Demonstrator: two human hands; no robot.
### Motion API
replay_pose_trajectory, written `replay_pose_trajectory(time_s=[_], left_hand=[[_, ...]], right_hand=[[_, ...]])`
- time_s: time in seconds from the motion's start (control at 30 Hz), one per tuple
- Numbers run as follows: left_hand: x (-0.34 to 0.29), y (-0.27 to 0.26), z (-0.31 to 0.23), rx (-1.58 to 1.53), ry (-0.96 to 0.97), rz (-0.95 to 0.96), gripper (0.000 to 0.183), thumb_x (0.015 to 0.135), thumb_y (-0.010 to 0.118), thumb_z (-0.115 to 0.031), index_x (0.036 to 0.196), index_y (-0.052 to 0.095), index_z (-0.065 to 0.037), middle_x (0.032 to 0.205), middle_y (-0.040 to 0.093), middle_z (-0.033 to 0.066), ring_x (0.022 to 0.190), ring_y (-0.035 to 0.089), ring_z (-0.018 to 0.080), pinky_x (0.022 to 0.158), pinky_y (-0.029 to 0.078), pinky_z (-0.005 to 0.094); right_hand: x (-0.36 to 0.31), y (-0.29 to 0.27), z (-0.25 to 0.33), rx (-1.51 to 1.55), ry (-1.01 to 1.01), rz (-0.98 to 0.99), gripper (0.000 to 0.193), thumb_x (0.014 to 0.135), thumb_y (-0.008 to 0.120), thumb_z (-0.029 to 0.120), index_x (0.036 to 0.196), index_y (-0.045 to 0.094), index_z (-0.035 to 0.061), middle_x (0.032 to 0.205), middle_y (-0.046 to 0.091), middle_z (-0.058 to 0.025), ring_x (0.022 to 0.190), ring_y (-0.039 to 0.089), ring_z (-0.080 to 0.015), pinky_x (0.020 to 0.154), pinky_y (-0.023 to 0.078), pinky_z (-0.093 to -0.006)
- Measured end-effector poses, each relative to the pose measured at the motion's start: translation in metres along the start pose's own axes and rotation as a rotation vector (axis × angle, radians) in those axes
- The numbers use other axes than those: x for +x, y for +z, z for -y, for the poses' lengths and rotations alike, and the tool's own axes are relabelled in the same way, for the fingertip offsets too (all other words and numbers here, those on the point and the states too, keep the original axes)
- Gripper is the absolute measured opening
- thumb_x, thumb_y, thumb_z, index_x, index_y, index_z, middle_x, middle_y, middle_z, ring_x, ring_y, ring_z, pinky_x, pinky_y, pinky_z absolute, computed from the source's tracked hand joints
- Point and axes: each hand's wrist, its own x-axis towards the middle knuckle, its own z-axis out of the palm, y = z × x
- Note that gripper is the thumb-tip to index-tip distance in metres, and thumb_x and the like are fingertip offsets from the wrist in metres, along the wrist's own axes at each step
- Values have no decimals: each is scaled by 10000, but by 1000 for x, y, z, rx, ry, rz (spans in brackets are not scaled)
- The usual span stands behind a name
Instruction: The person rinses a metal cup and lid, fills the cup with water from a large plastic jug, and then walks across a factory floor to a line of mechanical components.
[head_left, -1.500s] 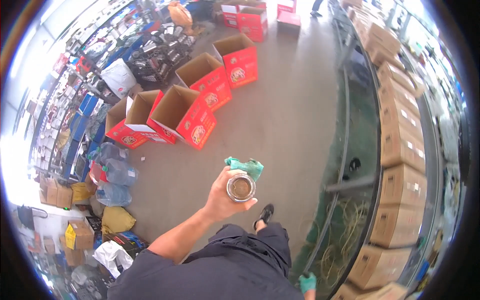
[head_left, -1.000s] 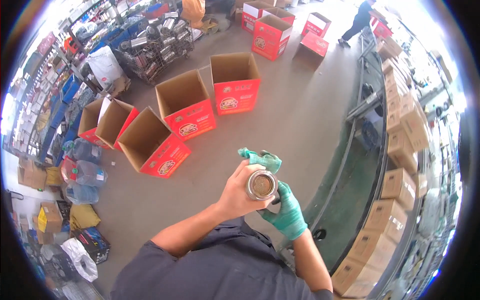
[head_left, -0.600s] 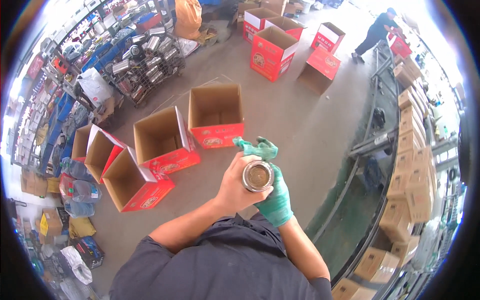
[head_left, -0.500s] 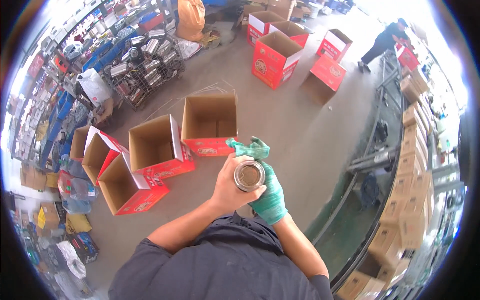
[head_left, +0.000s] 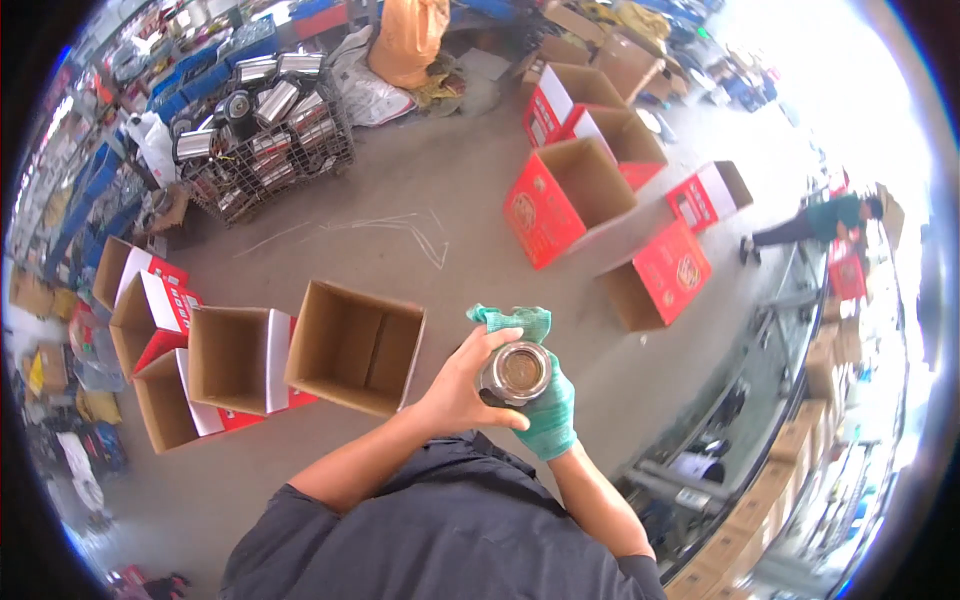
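Before my chest, a clear jar (head_left: 521,373) with a round rim and a brownish inside stands mouth up. My bare left hand (head_left: 463,385) curves round its left side, fingers at the far edge and thumb at the near edge. Against its right side rests my right hand (head_left: 550,418), in a green knit glove, closed on the jar; the jar hides most of its fingers. Bunched green glove fabric (head_left: 510,318) sticks out beyond the jar. Whether it is a separate glove, I cannot tell.
Open red cartons stand on the floor at left (head_left: 355,345) and at far right (head_left: 575,195). A wire basket (head_left: 275,165) of metal cylinders is at far left. Along the right runs a metal-framed line (head_left: 735,400) with brown boxes (head_left: 770,475). Another person (head_left: 825,222) stands beyond.
The view has turned, so the near cartons appear further left and lower. My hands and the jar have shifted slightly right and nearer. My left thumb has moved lower on the jar.
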Motion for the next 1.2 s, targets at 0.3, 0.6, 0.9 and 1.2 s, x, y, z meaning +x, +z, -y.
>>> replay_pose_trajectory(time_s=[0.3,0.6,0.9,1.2], left_hand=[[204,-120,107,-92,-345,-591,151,965,628,-102,1056,656,14,968,631,6,884,582,91,803,484,241],[179,-214,218,705,-826,-977,255,836,753,-196,782,603,3,718,633,91,690,570,152,672,481,341],[119,-142,318,496,-1546,-1361,272,619,734,-69,775,511,-78,718,595,94,690,592,254,688,502,387],[383,-317,359,97,-1296,-1459,282,709,668,-29,970,562,-32,851,609,123,832,623,229,778,513,387]], right_hand=[[282,-91,-22,-257,-48,-27,633,660,897,156,1194,582,30,1080,700,-106,948,695,-210,840,556,-332],[606,-125,-62,-191,-203,58,667,660,889,137,1227,556,27,1095,697,-105,985,688,-212,884,552,-340],[902,-78,-76,92,-39,175,594,692,877,111,1188,554,56,1039,676,-52,908,640,-115,791,559,-292],[1223,14,-32,-232,-496,80,581,714,867,131,1214,582,51,1031,721,-35,852,678,-133,808,553,-290]])
